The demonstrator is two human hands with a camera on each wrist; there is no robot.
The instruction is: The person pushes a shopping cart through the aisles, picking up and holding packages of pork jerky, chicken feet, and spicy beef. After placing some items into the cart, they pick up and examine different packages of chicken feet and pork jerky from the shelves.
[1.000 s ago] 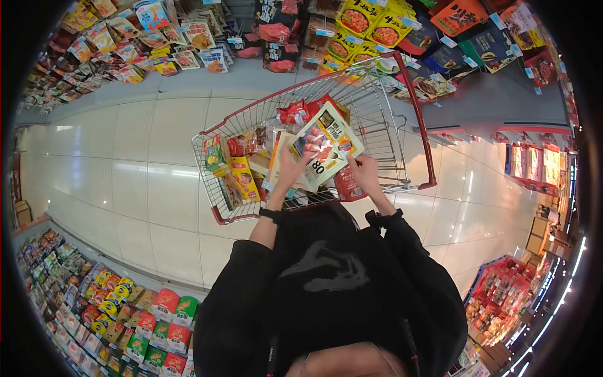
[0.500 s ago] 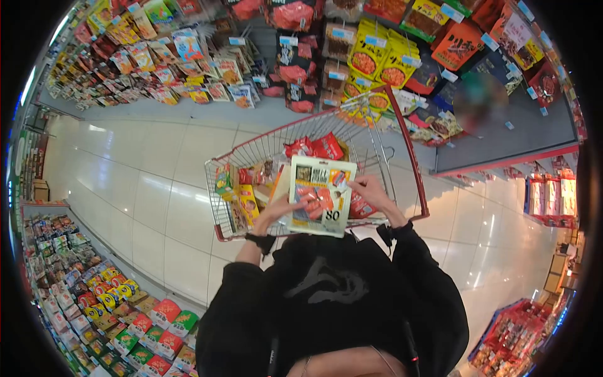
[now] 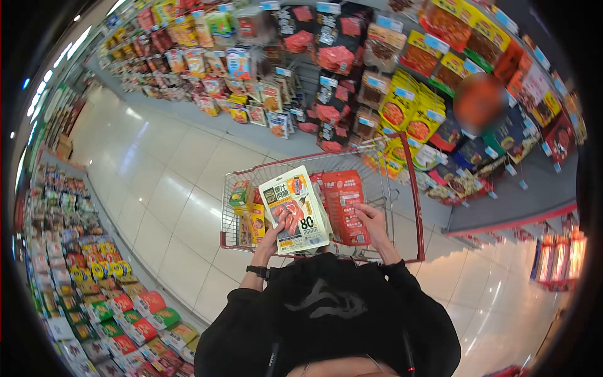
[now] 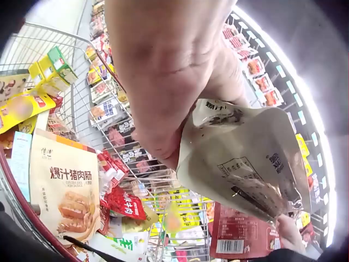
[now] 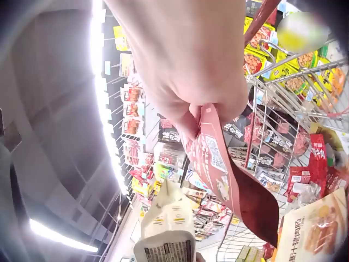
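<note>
In the head view my left hand grips the lower left edge of a cream pouch with a meat picture and "80" on it. My right hand pinches the right edge of a red pouch, which stands beside the cream one over the cart. The left wrist view shows the cream pouch from behind, its edge inside my left hand. In the right wrist view the red pouch hangs from the thumb and fingers of my right hand.
A shopping cart with a red rim holds yellow and green boxes, a sausage package and red packets. Racks of hanging packets stand beyond it. Stacked goods lie at lower left, across the tiled floor.
The cream pouch has moved left in my left hand, and my right hand has let go of it. My right hand now holds the red pouch, raised from the cart. The view has turned toward the racks.
</note>
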